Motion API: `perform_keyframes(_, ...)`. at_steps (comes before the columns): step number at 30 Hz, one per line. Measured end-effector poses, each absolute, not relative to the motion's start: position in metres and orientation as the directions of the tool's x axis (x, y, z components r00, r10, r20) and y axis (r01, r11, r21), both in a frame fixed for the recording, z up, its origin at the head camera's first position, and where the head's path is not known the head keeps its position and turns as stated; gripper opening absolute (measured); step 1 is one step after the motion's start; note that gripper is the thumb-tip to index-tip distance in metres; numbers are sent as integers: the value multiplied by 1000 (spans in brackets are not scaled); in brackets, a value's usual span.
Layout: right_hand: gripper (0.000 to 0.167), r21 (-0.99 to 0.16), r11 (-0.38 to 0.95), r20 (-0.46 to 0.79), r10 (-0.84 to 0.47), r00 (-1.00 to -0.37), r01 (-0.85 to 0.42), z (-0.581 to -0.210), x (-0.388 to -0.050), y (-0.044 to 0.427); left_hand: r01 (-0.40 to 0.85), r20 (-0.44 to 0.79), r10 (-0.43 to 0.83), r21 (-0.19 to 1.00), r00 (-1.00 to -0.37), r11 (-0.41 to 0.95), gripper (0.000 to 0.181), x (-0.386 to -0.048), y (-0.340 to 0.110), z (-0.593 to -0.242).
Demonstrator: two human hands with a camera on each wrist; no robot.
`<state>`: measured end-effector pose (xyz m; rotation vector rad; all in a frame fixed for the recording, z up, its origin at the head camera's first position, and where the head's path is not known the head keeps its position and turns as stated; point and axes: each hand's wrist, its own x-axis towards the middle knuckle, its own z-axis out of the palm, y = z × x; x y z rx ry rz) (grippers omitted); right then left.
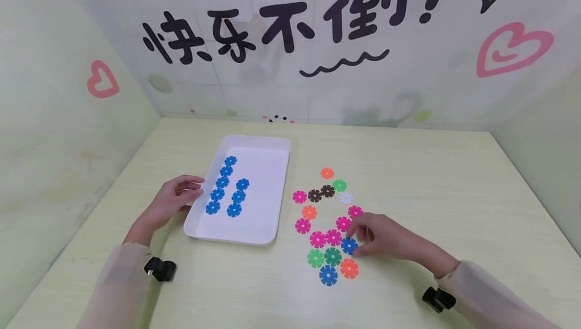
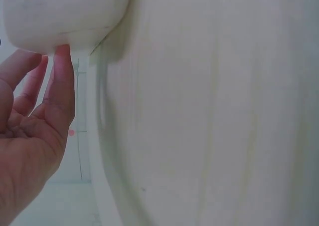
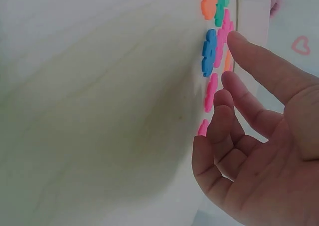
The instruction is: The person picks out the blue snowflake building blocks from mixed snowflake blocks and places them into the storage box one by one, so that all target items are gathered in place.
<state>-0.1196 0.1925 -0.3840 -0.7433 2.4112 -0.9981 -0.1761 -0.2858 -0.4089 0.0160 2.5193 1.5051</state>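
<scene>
My left hand [image 1: 174, 197] rests beside a white tray [image 1: 260, 230], its fingertips touching the tray's left side. Up close in the left wrist view, fingertips [image 2: 62, 51] meet the tray wall [image 2: 65, 16]. Inside the tray, blue notched plastic discs [image 1: 222, 182] lie in two rows. My right hand [image 1: 386, 235] hovers at the right side of a group of loose discs, thumb and fingers apart around a blue disc [image 1: 349, 245]. That blue disc [image 3: 209, 53] appears near the thumb in the right wrist view, with a gap between thumb and fingers.
Loose discs lie right of the tray: several pink ones [image 1: 318, 239], orange [image 1: 349, 268], light green [image 1: 315, 258], dark green [image 1: 333, 256], brown [image 1: 314, 196], white [image 1: 346, 198] and another blue disc [image 1: 328, 275]. A printed wall [image 1: 272, 92] stands behind the pale table [image 1: 431, 177].
</scene>
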Motion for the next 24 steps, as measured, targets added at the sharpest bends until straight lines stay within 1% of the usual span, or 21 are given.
perform_keyframes(9, 32, -750, 597, -190, -606, -773, -284, -398, -120, 189, -103, -181, 122, 875, -976, 473, 54, -176, -287, -411)
perform_keyframes(15, 32, -744, 592, -175, -620, -764, -310, -399, -120, 188, -101, -183, 128, 873, -975, 478, 54, -177, -287, -409)
perform_keyframes(24, 30, -726, 604, -186, -633, -752, -328, -398, -124, 189, -102, -183, 127, 874, -975, 475, 55, -178, -287, -409)
